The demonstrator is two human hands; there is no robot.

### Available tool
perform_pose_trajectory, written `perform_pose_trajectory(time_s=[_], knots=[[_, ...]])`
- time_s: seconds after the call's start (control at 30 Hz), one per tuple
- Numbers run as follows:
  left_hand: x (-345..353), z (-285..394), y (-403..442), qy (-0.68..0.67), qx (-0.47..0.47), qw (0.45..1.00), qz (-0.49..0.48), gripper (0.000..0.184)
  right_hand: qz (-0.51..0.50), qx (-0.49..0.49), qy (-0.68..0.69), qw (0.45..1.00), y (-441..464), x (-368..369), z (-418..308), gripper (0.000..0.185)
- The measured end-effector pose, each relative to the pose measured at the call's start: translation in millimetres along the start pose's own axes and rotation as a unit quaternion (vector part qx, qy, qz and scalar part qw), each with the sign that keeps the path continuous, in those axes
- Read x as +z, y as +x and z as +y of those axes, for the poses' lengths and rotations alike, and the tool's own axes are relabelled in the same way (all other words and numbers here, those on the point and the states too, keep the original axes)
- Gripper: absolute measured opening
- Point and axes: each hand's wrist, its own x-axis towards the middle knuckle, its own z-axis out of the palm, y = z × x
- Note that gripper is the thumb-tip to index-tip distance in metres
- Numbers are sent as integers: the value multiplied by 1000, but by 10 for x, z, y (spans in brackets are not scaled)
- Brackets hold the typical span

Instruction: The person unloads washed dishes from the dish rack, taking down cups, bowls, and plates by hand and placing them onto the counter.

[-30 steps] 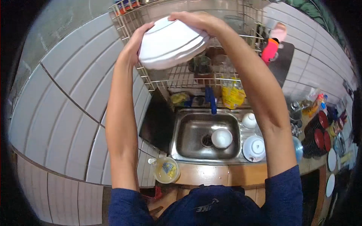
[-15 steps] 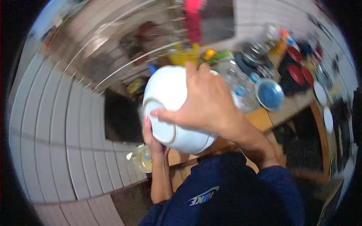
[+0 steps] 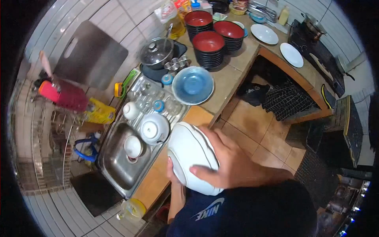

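Against my front I hold nested white bowls [image 3: 191,154] tipped on their side, the foot ring facing left. Several scalloped rims seem to show, one inside another. My right hand [image 3: 227,164] is closed on the rim side, its thumb lying across the outer wall. Beneath the foot side is my left hand [image 3: 173,173], only partly visible, with its fingers against the base. Just left of the bowls, an upturned white bowl [image 3: 160,130] rests on the drainboard beside a small white cup [image 3: 130,111].
The steel sink [image 3: 114,173] holds a small white bowl [image 3: 133,146]. A blue bowl [image 3: 193,86], glass jars [image 3: 148,93] and a lidded pot [image 3: 157,51] stand behind. Stacked red-and-black bowls [image 3: 208,43] and white plates [image 3: 264,34] line the counter. A yellow jug [image 3: 134,208] sits lower left.
My view has swung toward the right, bringing the sink and counter into clearer sight. The white bowls have come lower and closer to my body, still in both hands.
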Motion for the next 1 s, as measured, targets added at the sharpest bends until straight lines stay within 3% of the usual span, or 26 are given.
perform_pose_trajectory(time_s=[0.13, 0.2, 0.23, 0.27, 0.33, 0.4, 0.47, 0.53, 0.6, 0.67, 0.73, 0.77, 0.8, 0.83, 0.87, 0.9, 0.93, 1.0], knots=[[461, -363, 193, 30, -62, 997, -23, 55, 14, 20, 25, 999, -200, -320, 199, 90], [628, -528, 193, 44, -96, 994, -35, 55, 46, -23, 29, 998, -231, -452, 309, 97], [801, -660, 274, 49, -114, 991, -44, 55, 10, 15, 139, 990, -262, -623, 330, 101], [873, -707, 324, 55, -126, 989, -49, 55, 10, 20, 140, 990, -275, -667, 387, 101], [940, -790, 382, 69, -152, 985, -54, 55, 30, -70, 44, 996, -326, -710, 531, 109], [975, -843, 463, 83, -174, 979, -63, 55, 3, -95, 74, 993, -312, -853, 777, 108], [991, -871, 551, 96, -191, 974, -78, 55, 79, -262, 57, 960, -221, -818, 1150, 94], [966, -880, 596, 112, -211, 966, -97, 55, 118, -300, 51, 945, -124, -864, 1313, 107], [1035, -901, 754, 121, -229, 959, -119, 56, 167, -403, -126, 891, -45, -947, 1779, 93], [1229, -967, 968, 131, -247, 950, -138, 56, 328, -314, -106, 885, 169, -795, 1633, 78], [1132, -923, 948, 136, -262, 942, -159, 56, 394, -271, -78, 875, 477, -761, 1727, 70], [1189, -917, 1057, 135, -269, 939, -168, 56, 303, -248, -39, 919, 509, -840, 1711, 61], [1177, -897, 1108, 132, -276, 936, -174, 56, 296, -248, -44, 921, 584, -852, 1735, 61], [1175, -892, 1139, 127, -281, 934, -180, 56, 201, -287, 67, 934, 703, -827, 1774, 57], [1165, -898, 1136, 124, -285, 933, -184, 56, 102, -316, 179, 926, 777, -807, 1773, 60], [1138, -886, 1143, 121, -287, 931, -188, 56, 38, -294, 188, 936, 759, -840, 1709, 51], [1087, -853, 1169, 118, -290, 930, -192, 56, 30, -295, 186, 937, 770, -812, 1712, 51], [942, -808, 1182, 112, -299, 926, -201, 56, -48, -283, 335, 898, 756, -727, 1796, 44]])
